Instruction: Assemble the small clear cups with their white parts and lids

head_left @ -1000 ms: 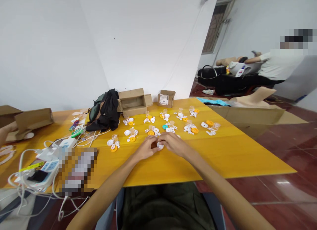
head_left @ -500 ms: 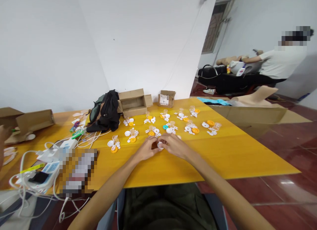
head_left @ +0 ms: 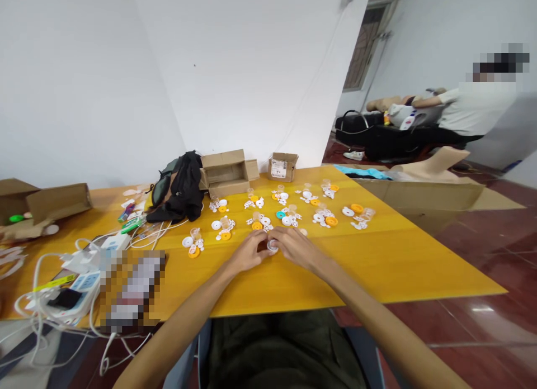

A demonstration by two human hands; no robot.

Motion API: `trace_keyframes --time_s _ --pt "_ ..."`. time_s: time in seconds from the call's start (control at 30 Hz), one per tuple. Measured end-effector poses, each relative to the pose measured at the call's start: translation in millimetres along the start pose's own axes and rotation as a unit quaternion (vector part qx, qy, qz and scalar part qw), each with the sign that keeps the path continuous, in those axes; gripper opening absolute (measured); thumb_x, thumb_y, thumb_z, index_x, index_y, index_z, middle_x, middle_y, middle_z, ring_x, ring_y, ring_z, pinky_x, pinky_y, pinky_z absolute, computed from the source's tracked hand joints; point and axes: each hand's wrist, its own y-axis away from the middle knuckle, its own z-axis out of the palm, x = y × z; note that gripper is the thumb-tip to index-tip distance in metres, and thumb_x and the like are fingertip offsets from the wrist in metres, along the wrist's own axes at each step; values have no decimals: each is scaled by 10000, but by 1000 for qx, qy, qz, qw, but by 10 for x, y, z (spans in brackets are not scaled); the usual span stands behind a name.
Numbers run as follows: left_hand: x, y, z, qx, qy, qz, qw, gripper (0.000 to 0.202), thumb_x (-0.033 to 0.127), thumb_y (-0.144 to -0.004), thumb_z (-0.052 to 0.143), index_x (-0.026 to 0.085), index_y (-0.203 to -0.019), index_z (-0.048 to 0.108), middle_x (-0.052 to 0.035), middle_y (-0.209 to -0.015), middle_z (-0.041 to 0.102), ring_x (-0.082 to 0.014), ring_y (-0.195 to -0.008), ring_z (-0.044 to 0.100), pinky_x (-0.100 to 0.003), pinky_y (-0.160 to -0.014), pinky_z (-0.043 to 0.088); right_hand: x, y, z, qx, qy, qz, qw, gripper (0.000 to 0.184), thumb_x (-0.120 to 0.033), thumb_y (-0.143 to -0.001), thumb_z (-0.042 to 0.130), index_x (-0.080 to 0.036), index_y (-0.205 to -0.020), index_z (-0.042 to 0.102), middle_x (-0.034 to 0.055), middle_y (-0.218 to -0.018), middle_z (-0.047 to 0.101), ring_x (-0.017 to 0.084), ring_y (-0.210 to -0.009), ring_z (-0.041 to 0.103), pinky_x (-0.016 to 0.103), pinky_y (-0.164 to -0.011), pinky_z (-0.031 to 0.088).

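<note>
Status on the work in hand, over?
Left hand and right hand together at small pale round part. Part partly hidden by the grip. Clusters of plastic parts crowd close beyond.

Softly lit, with bright glare on the red floor (head_left: 470, 327), slightly blurred over the desk (head_left: 403, 260) and stretched toward the edges.

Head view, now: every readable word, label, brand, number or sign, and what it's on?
None reads clearly.
White label on the small cardboard box: too small.
White bottle: blurred.
Power strip: blue-panel markings too small.
Yellow strip: too small.
Handled white piece: no legible text.
</note>
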Motion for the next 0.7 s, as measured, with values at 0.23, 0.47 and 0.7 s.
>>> trace_keyframes --time_s 0.23,0.47,0.7 --pt "4 2 1 -1 1 5 1000 95 263 -848 619 180 -816 585 -36 -855 622 -210 -852 555 -316 -801 419 -76 -14 0 -3 24 42 999 210 -79 -890 480 -175 -980 644 95 -998 682 205 -843 624 271 -693 370" --pt "-19 -4 19 -2 10 -2 1000 141 281 -845 632 177 -772 571 -28 -827 603 -199 -816 549 -305 -774 421 -47 32 -41 4 18 -8 1000 247 -41 -874 458 -198 -944 636 75 -1009 682 197 -837 625 265 -683 370" --pt "12 -9 15 1 4 6 1000 93 249 -850 619 180 -797 587 -33 -840 611 -206 -837 558 -315 -784 428 -63 17 8 17 42 33 998 230 -62 -881 470 -194 -977 632 77 -1003 678 199 -854 630 262 -683 390"
